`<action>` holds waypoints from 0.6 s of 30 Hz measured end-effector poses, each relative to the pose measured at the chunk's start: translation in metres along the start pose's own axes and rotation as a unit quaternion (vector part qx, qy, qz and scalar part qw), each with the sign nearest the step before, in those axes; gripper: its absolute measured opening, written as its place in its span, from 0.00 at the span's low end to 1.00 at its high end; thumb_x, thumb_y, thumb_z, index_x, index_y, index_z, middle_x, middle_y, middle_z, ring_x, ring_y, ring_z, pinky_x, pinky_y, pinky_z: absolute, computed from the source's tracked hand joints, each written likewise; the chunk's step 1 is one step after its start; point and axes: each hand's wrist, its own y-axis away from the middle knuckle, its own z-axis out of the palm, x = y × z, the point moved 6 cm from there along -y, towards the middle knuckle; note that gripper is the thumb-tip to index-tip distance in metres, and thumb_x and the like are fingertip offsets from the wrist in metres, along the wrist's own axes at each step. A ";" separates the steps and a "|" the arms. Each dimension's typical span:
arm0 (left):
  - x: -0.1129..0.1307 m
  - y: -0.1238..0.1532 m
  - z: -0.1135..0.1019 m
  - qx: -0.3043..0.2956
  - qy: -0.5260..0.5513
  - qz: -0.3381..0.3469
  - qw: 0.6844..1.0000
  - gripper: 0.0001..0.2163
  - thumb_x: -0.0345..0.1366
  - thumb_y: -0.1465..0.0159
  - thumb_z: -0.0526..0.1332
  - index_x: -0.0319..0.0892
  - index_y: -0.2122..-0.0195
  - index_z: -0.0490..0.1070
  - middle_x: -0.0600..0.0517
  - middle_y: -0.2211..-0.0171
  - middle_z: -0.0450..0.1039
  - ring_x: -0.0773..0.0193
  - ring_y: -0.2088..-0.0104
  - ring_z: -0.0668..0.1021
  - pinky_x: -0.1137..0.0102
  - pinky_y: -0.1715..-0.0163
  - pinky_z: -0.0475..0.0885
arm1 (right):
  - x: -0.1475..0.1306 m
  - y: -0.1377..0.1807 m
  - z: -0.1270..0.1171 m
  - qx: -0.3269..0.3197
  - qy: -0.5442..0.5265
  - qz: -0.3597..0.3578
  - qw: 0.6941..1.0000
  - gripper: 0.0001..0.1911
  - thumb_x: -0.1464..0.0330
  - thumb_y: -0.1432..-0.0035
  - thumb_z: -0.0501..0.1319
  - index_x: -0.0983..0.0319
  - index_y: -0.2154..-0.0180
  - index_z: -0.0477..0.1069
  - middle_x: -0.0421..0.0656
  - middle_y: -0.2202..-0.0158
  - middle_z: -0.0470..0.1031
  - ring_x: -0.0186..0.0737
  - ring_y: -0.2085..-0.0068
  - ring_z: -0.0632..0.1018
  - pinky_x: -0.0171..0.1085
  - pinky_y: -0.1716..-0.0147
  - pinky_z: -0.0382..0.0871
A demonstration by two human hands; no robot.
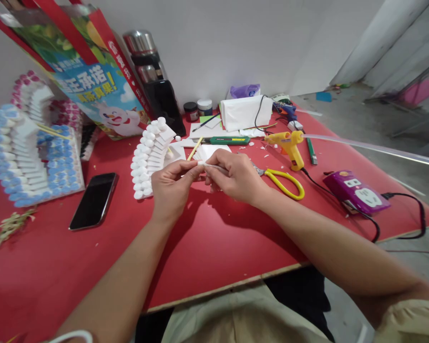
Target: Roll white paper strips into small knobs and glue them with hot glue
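The left hand (pixel 171 188) and the right hand (pixel 238 176) are meeting above the middle of the red desk (pixel 214 247), back from its near edge. Both are pinching a small white piece (pixel 202 163) between thumb and fingertips; it is bridging the gap between them, and the fingers are covering part of it, so its full shape is not showing.

Just beyond the left hand, on its left, a curved white model (pixel 148 152) with rounded tips is standing on the desk; whether the hand is touching it, I cannot tell. Behind the hands, toward the far edge, a yellow stick (pixel 195 148) and a green cutter (pixel 229 140) are lying by some white sheets (pixel 216 150). Closer to that edge, a dark-lidded jar (pixel 190 112) and a white-lidded jar (pixel 205 107) are standing side by side, with a folded white stack (pixel 246 114) resting to their right.

Beside the right hand, a yellow-handled tool (pixel 296 192) is lying with its metal head partly hidden. A yellow glue gun (pixel 290 145) is resting toward the right edge, its clear glue stick (pixel 364 145) reaching past that edge, and a purple power socket (pixel 357 193) is lying near the near-right corner.

Toward the left, a phone (pixel 94 200) is lying flat. Behind it, a blue-and-white model (pixel 21 157) is standing, while a printed bag (pixel 89 81) is leaning by the far edge.
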 end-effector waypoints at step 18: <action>0.002 -0.005 0.005 -0.103 0.034 -0.038 0.993 0.05 0.36 0.43 0.74 0.41 0.68 0.83 0.52 0.72 0.81 0.65 0.72 0.83 0.70 0.66 0.82 | 0.009 -0.007 -0.007 -0.075 -0.151 0.025 0.985 0.08 0.64 0.35 0.63 0.62 0.65 0.71 0.40 0.73 0.78 0.34 0.76 0.79 0.34 0.74 0.74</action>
